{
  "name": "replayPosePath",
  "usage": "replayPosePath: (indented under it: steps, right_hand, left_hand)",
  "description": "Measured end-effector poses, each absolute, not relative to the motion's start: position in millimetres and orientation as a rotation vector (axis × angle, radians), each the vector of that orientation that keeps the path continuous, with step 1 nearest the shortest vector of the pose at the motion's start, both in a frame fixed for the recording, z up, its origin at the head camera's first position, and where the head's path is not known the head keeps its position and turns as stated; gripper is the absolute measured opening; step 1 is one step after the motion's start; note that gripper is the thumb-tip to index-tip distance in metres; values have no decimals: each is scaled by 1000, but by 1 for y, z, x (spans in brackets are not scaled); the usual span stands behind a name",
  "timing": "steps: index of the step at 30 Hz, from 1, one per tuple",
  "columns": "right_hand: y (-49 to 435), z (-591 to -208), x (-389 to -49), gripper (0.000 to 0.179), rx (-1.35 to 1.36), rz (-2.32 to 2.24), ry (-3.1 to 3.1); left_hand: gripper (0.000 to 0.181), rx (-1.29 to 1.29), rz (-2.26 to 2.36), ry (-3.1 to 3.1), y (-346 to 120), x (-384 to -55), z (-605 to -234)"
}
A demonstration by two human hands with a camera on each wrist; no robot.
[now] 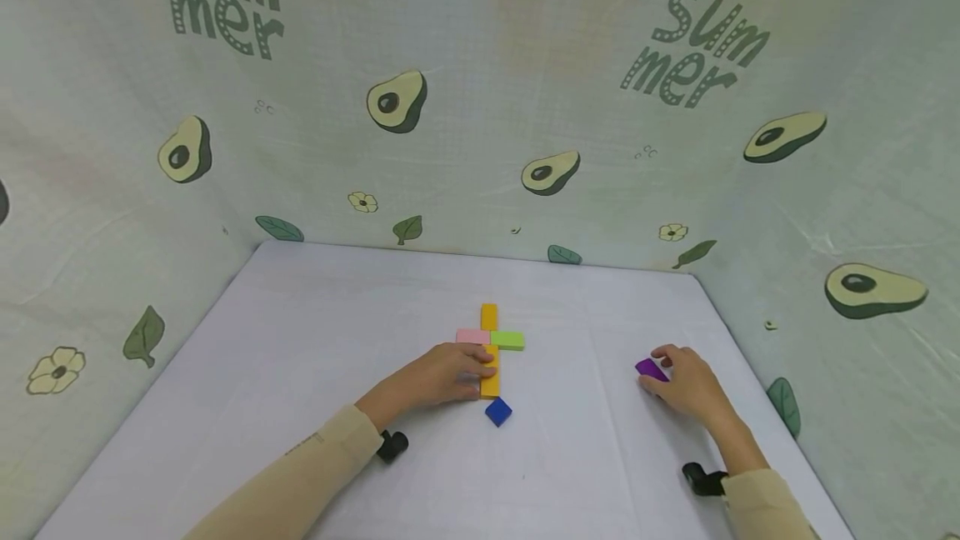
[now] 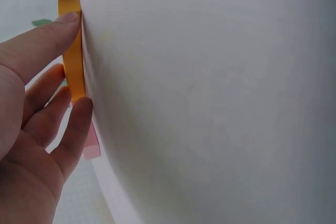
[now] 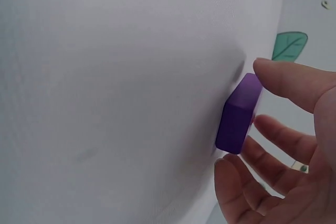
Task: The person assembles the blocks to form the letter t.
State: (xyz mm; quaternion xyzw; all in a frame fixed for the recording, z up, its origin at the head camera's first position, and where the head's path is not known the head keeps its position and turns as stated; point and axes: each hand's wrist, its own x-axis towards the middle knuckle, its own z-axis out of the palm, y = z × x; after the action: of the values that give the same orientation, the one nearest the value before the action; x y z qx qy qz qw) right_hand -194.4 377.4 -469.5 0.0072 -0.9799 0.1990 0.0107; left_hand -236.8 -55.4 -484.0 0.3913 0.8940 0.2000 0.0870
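Observation:
On the white tabletop, my left hand [image 1: 447, 375] holds a long yellow block [image 1: 490, 387] by its edges. In the left wrist view, its thumb [image 2: 65, 22] rests against the block's side near the blue end. Beyond that block lie a pink block [image 1: 472, 337] and a lime green block [image 1: 507, 341] side by side, with another yellow block [image 1: 489, 316] above them. A blue block [image 1: 498, 412] sits turned like a diamond at the near end. Off to the right, my right hand [image 1: 686, 382] pinches a purple block [image 3: 237, 119] between thumb and fingers, low over the table.
Fabric walls printed with avocados [image 1: 551, 173], leaves and lettering enclose the table [image 1: 360, 298] at the back and sides. A black wrist camera mount [image 1: 392, 446] shows beside the left sleeve, and another black mount [image 1: 703, 480] beside the right one.

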Motion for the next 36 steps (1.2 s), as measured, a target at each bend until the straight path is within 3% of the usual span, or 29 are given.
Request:
replayPosePath:
  steps: [36]
  right_hand:
    - [378,-475,-193,43,45,648,-3062]
  left_hand:
    - [47,1121,595,2669,-55,-235,-484]
